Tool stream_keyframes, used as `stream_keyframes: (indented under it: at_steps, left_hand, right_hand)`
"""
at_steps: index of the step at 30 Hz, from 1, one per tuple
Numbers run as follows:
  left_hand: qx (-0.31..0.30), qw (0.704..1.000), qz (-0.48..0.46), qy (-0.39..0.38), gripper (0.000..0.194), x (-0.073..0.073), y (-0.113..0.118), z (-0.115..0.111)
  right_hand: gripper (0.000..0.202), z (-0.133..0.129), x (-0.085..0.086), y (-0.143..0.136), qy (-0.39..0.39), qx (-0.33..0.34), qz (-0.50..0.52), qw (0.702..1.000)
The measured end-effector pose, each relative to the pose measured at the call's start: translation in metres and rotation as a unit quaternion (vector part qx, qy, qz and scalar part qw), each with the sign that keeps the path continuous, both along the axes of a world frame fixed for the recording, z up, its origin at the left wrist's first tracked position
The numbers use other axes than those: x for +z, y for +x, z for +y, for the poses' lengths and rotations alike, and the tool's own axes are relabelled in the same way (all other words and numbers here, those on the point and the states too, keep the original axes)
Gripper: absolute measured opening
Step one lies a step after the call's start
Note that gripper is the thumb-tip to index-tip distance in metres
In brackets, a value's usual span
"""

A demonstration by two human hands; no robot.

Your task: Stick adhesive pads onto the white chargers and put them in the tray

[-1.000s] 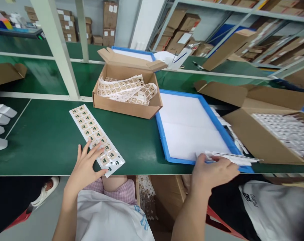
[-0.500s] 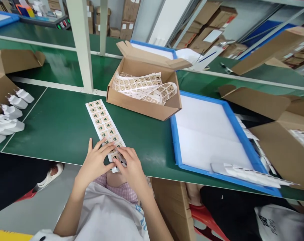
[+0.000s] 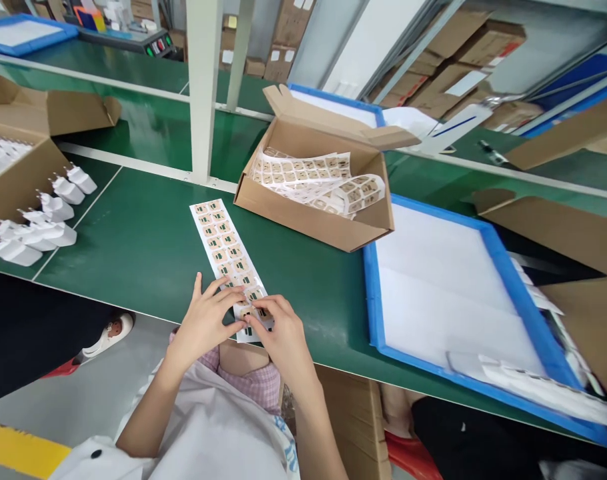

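At the near edge of the workbench [image 3: 328, 333], the left hand [image 3: 207, 321] rests spread on the sticker sheet [image 3: 219, 241]; the right hand [image 3: 284, 331], grip unclear, seems to be peeling, probably needing a gentle lift next.

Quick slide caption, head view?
Left hand and right hand at the near end of a printed sheet on a green table.

On my feed: long white paper sticker sheet [image 3: 227, 248], tan-and-dark repeats in two columns; flat green tabletop [image 3: 143, 257]; rectangular white blue-rimmed tray [image 3: 375, 293]; pink-checked cloth shorts [image 3: 261, 388].
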State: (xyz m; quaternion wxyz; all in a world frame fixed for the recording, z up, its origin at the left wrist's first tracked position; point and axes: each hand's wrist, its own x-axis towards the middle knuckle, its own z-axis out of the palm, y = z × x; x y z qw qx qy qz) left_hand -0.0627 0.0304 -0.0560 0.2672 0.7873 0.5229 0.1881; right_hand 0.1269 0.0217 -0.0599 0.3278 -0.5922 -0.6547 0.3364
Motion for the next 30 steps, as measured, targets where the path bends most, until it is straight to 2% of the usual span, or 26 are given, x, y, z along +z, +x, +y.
stream_keyframes:
  at_steps: [4,8,11,16,20,23,26,28,30]
  left_hand:
    - [0.002,1.0,-0.004,-0.008,0.03,0.0,0.0,0.0]
    - [-0.001,1.0,-0.002,-0.012,0.03,0.002,0.0,-0.001]
    - [-0.004,1.0,0.001,-0.016,0.034,0.004,0.0,-0.001]
    - [-0.012,1.0,0.009,-0.021,0.046,0.004,-0.001,-0.002]
    - [-0.02,0.999,0.013,-0.035,0.047,0.004,-0.002,-0.001]
    - [-0.025,0.998,0.016,-0.054,0.048,0.007,-0.003,0.0]
    - [-0.029,0.997,0.02,-0.073,0.053,0.01,-0.004,0.002]
    - [-0.031,0.996,0.023,-0.083,0.06,0.011,-0.004,0.002]
    - [-0.033,0.995,0.025,-0.089,0.069,0.011,-0.003,0.003]
  right_hand:
    - [0.004,0.007,0.004,0.005,0.0,0.035,-0.01,0.999]
    - [0.017,0.017,0.005,0.007,0.011,0.062,-0.026,0.998]
    - [0.02,0.02,0.003,0.007,0.024,0.078,-0.045,0.996]
    - [0.02,0.011,0.0,0.006,0.057,0.076,-0.077,0.992]
    - [0.019,0.001,0.004,0.008,0.091,0.076,-0.099,0.988]
    - [0.024,-0.005,0.01,0.01,0.157,0.112,-0.172,0.966]
    - [0.029,-0.008,0.018,0.015,0.229,0.156,-0.257,0.926]
    - [0.031,-0.008,0.022,0.021,0.265,0.18,-0.277,0.906]
    - [0.031,-0.006,0.025,0.031,0.289,0.19,-0.267,0.899]
